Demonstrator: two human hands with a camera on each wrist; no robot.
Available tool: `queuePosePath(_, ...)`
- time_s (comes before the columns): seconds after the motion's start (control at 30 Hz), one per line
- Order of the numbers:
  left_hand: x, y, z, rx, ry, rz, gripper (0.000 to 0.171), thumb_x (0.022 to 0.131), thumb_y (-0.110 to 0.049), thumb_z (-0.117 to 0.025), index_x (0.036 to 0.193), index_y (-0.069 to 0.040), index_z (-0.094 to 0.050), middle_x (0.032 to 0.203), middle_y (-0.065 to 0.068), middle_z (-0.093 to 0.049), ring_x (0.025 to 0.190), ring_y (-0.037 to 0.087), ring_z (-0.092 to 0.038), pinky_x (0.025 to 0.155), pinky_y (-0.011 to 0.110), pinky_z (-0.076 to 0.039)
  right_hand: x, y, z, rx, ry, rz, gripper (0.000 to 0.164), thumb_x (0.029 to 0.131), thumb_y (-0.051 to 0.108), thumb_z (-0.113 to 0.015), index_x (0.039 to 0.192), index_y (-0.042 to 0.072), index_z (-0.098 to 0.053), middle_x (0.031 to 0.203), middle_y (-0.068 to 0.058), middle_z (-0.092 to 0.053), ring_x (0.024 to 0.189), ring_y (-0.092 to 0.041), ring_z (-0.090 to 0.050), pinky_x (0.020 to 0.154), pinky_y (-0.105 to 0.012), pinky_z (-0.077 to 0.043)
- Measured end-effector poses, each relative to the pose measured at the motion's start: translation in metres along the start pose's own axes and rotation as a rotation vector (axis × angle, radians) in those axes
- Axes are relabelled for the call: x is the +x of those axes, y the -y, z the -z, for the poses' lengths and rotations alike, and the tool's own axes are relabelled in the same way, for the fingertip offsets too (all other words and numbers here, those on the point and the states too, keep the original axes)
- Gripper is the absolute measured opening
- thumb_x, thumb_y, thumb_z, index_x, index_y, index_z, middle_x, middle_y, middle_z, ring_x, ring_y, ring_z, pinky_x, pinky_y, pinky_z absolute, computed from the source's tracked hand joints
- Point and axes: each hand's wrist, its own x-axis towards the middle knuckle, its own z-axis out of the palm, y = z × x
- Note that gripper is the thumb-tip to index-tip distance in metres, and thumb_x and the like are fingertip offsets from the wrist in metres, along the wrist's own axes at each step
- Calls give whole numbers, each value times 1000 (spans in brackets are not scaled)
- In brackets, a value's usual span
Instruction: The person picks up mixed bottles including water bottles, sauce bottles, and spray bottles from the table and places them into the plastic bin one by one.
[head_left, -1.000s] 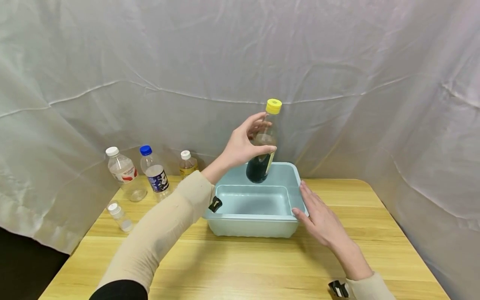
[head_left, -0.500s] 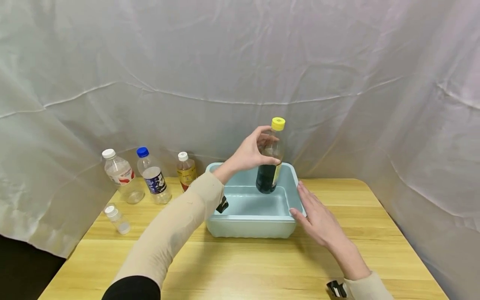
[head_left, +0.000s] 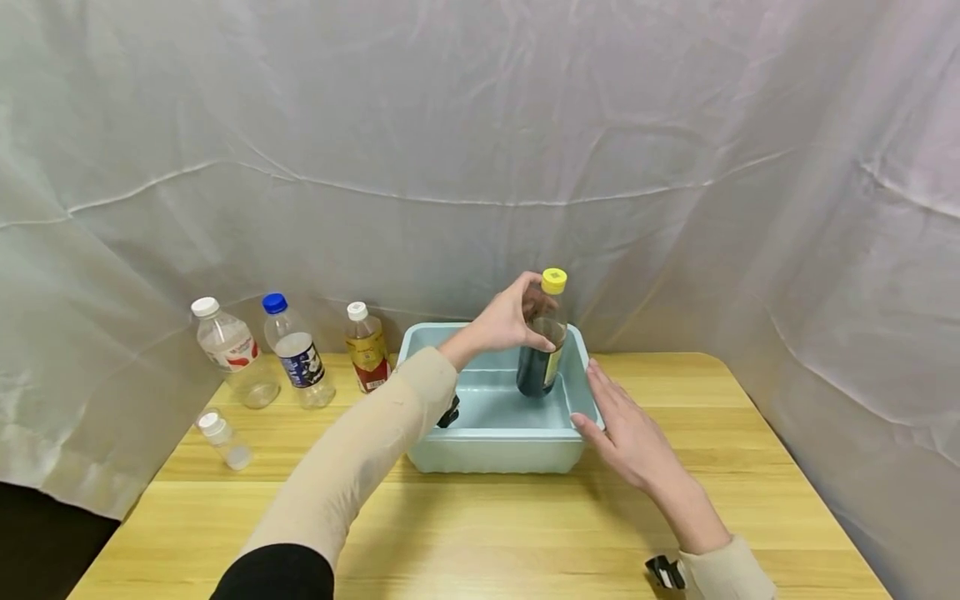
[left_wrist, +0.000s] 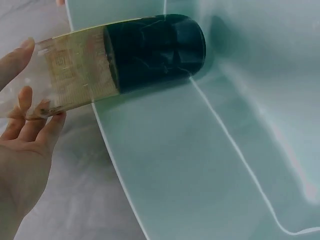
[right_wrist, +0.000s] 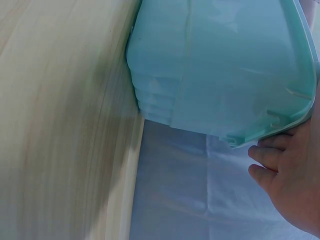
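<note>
My left hand [head_left: 501, 323] grips the upper part of a clear bottle [head_left: 536, 373] with a yellow cap and dark liquid. The bottle stands nearly upright inside a light blue plastic bin [head_left: 495, 454], towards its back right. In the left wrist view, thumb and fingers lie on either side of the bottle [left_wrist: 155, 52], above its dark lower part. Whether its base touches the bin floor I cannot tell. My right hand [head_left: 633, 437] rests against the bin's right rim with extended fingers; the right wrist view has this hand [right_wrist: 295, 175] beneath the rim's edge.
Left of the bin stand a white-capped bottle with a yellow and red label [head_left: 369, 354], a blue-capped bottle [head_left: 302, 362] and a large white-capped bottle [head_left: 236, 354]. A small clear bottle [head_left: 223, 440] is nearer the wooden table's [head_left: 480, 533] left edge. A grey curtain [head_left: 450, 125] hangs behind.
My left hand has lowered the yellow-capped bottle from above the bin down into it, slightly rightward. The right hand has stayed at the bin's rim. The view has shifted a little.
</note>
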Motion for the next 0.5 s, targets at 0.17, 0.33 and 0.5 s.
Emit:
queuePosePath(0.17, 1, 4, -5, -2, 30, 26, 91, 71, 8, -92, 142, -6, -35, 128, 13, -68, 118, 22, -66, 106, 35, -52, 0, -1, -1, -2, -7, 4, 76, 109, 42, -50, 162, -4, -24, 170, -19, -24, 152, -41, -32, 121, -59, -30)
queuePosePath(0.33, 3, 10, -10, -21, 43, 46, 93, 69, 11, -92, 140, -6, -36, 126, 14, -69, 117, 23, -67, 105, 32, -52, 0, -1, 0, -3, -7, 0, 76, 109, 43, -50, 163, -3, -23, 170, -18, -22, 152, -42, -32, 121, -59, -30)
queuePosePath(0.5, 3, 16, -14, -32, 46, 62, 94, 67, 12, -92, 141, -6, -36, 126, 14, -69, 120, 23, -66, 108, 32, -50, 1, 0, 0, 2, 1, -7, 76, 109, 43, -49, 163, -2, -22, 171, -18, -21, 152, -42, -32, 121, -60, -31)
